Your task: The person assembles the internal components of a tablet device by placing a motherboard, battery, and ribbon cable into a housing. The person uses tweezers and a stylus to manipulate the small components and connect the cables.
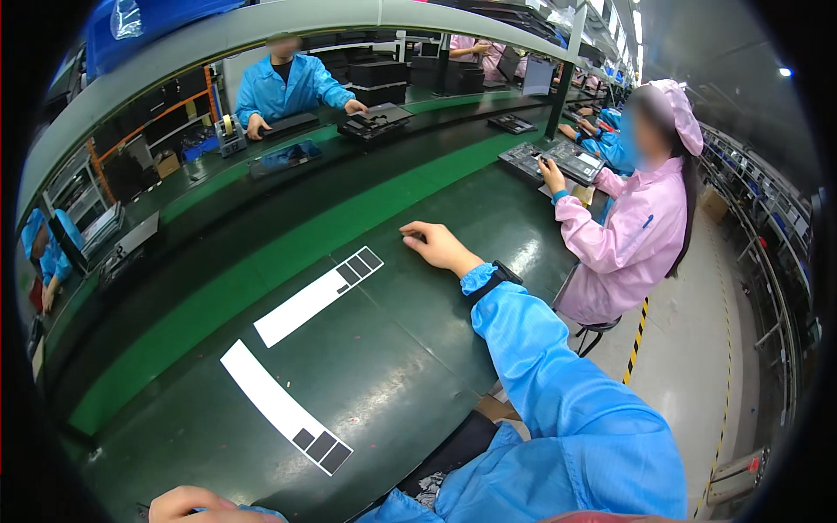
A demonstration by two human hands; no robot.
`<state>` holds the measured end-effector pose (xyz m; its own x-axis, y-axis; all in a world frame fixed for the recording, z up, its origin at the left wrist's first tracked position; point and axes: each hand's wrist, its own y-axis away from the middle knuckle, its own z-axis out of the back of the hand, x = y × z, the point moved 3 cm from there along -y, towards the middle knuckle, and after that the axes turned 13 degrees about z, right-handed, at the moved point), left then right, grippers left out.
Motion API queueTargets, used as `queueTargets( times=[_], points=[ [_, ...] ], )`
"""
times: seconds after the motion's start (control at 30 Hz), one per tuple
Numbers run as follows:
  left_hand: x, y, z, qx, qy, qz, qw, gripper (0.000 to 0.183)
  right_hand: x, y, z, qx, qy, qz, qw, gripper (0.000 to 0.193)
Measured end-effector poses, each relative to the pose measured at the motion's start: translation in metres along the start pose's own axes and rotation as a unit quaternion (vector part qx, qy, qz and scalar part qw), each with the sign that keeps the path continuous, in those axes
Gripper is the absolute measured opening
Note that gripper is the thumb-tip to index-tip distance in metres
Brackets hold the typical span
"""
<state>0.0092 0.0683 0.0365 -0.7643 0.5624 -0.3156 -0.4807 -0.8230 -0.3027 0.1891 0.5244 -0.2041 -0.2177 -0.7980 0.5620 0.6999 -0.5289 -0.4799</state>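
Two white strips [301,307] with black rectangles [336,458] lie on the table [453,349], one just left of the loosely curled, apparently empty right hand [438,247], another ahead-right of the left hand [187,504], whose grip I cannot tell, and handling the strips gently by their edges should best avoid creases.

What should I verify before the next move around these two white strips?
1. Right hand clear of the far strip: ok, a gap shows.
2. Right fingertips empty: cannot tell, they curl inward.
3. Left hand fully in view: not ok, cut off by the lower edge.
4. Near strip and far strip apart: ok, bare table between.
5. Pink-sleeved co-worker's hand clear of the strips: ok.
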Motion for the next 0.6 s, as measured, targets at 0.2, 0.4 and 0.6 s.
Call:
queueTargets(
  times=[0.2, 0.4, 0.6],
  points=[
    [0.004, 0.000, -0.003, -0.014, -0.004, 0.009, 1.000, 0.035, -0.003, 0.000, 0.004, -0.160, 0.020, -0.099, 0.982, 0.027],
    [0.010, -0.001, -0.008, -0.037, 0.011, -0.019, 0.999, 0.035, -0.003, 0.001, 0.002, -0.160, 0.041, -0.075, 0.983, 0.030],
    [-0.001, 0.011, -0.017, -0.066, 0.057, -0.057, 0.995, 0.031, 0.017, -0.009, 0.004, -0.188, -0.031, -0.066, 0.979, 0.021]
  ],
)
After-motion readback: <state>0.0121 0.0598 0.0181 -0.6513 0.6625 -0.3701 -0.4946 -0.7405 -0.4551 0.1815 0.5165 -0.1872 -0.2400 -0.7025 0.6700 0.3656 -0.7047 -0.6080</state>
